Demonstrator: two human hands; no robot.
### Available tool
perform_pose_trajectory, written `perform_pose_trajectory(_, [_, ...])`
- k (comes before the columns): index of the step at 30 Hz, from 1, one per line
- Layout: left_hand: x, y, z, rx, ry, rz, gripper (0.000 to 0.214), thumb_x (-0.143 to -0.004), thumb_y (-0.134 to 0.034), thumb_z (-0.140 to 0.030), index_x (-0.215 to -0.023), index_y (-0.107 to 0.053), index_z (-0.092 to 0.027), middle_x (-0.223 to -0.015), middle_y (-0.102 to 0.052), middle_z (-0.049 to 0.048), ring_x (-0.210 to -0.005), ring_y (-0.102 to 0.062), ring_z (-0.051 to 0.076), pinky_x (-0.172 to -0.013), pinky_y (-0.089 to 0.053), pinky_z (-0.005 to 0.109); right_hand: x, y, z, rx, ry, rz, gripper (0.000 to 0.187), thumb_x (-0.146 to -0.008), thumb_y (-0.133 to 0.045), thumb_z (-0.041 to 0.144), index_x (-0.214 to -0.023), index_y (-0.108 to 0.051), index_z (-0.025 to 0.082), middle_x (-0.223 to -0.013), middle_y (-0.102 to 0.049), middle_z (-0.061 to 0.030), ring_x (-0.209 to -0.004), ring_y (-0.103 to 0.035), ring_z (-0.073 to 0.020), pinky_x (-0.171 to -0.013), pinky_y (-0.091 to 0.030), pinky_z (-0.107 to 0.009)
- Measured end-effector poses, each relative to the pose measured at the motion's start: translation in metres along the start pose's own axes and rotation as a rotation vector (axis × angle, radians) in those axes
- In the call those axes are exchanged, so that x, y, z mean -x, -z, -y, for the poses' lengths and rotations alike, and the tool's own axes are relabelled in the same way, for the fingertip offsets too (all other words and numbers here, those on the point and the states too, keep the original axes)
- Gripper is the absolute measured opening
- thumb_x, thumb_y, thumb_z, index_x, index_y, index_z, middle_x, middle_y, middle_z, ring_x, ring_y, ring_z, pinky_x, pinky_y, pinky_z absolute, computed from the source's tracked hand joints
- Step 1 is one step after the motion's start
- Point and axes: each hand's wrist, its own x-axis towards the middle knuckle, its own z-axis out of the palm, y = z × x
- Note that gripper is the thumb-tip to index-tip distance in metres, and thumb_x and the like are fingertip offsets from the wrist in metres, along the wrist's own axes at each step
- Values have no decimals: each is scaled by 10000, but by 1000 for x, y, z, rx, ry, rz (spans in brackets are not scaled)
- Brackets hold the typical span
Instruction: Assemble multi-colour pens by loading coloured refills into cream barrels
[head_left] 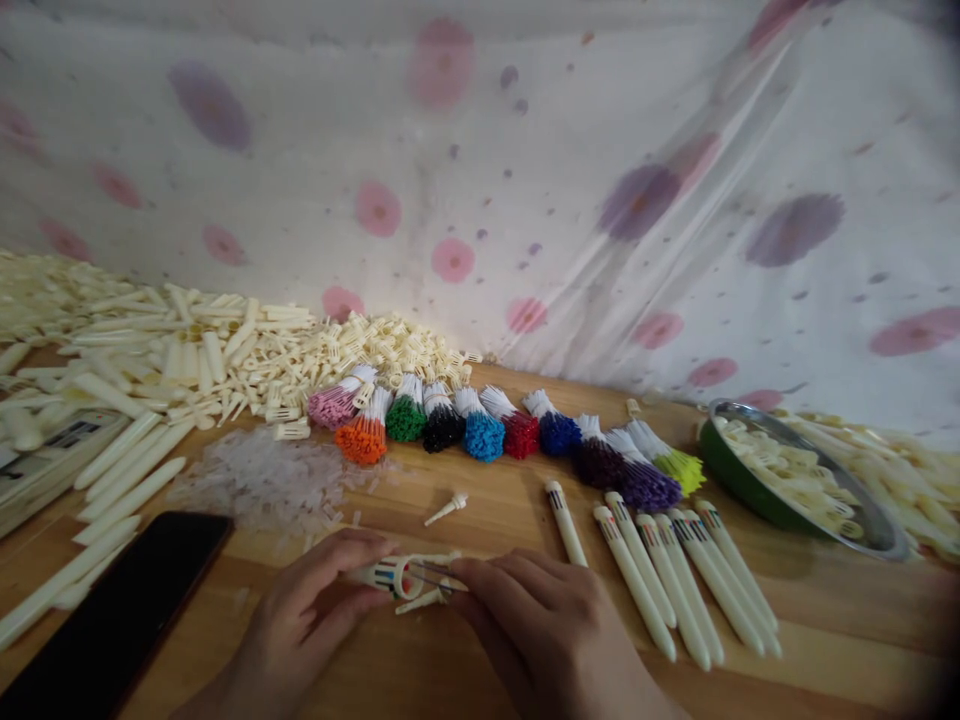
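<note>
My left hand [322,590] pinches a cream slotted pen barrel top [391,576] lying sideways, its open end facing right. Coloured pieces show in its slots. My right hand [536,610] is closed on a thin pen refill [431,572] whose end reaches the barrel's opening; I cannot tell how many refills it holds. Small cream pointed parts [424,600] lie on the table just under the hands, partly hidden. Another pointed part [447,508] lies a little farther off. Bundles of refills in several colours, such as light blue [484,435] and orange [361,440], stretch across behind.
Assembled multicolour pens [637,570] lie at the right, near a green-sided metal bowl [787,470] of cream parts. A black phone [120,610] lies at left. Clear plastic pieces [262,480] and heaped pen parts [210,345] spread behind it, before a flowered curtain [465,150].
</note>
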Motion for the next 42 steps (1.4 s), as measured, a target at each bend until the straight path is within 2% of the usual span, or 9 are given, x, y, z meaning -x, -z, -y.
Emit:
perform_pose_trajectory(5, [-3,-1,-4,19,-6,-1,281,-765,-670,-197,-995,-648,-357,-938,-729,-61,-858,-690,125,-763,-529,151,3,-3,-3,-21,38,-25,245,-920,-406,145,-743,-572,176,-639,-642,-14,-525,-576,-116,-465,-406,-215])
perform_pose_trajectory(10, [-1,0,-2,25,22,-8,299,-758,-676,-193,-1004,-648,-362,-958,-726,-61,-870,-687,126,-765,-528,150,3,-4,-4,-20,54,-2,240,-907,-409,122,-744,-579,173,-633,-631,-15,-529,-570,-112,-465,-395,-214])
perform_pose_trajectory(14, [-1,1,-1,20,45,-10,287,-751,-686,-203,-988,-656,-362,-948,-731,-67,-868,-688,121,-768,-523,141,1,-4,-2,-20,26,-39,263,-918,-408,145,-722,-581,174,-614,-632,-11,-519,-579,-108,-467,-410,-207])
perform_pose_trajectory(20, [-1,1,-3,21,36,-15,250,-754,-681,-214,-971,-669,-338,-939,-737,-47,-869,-692,139,-767,-534,170,-1,0,2,-13,-5,33,191,-921,-436,166,-846,-612,151,-660,-664,-17,-554,-614,-119,-495,-446,-208])
perform_pose_trajectory(25, [-2,0,-5,22,22,-28,238,-754,-677,-209,-961,-679,-327,-924,-742,-30,-845,-701,161,-744,-552,199,2,-7,0,-13,29,-87,265,-938,-385,183,-785,-601,176,-604,-636,0,-485,-568,-108,-436,-390,-222])
perform_pose_trajectory(34, [-3,1,-8,17,-50,22,321,-752,-666,-143,-1004,-655,-341,-914,-738,-38,-844,-692,147,-752,-542,185,5,-6,-3,-37,86,-17,206,-900,-413,110,-888,-611,164,-649,-648,-13,-514,-558,-114,-462,-399,-231])
perform_pose_trajectory(42, [-4,-1,-9,52,16,-51,270,-758,-669,-175,-969,-669,-343,-922,-731,-47,-854,-684,134,-767,-529,172,5,-5,-1,-12,35,-83,245,-938,-404,189,-775,-587,182,-614,-643,-5,-498,-574,-111,-452,-401,-220])
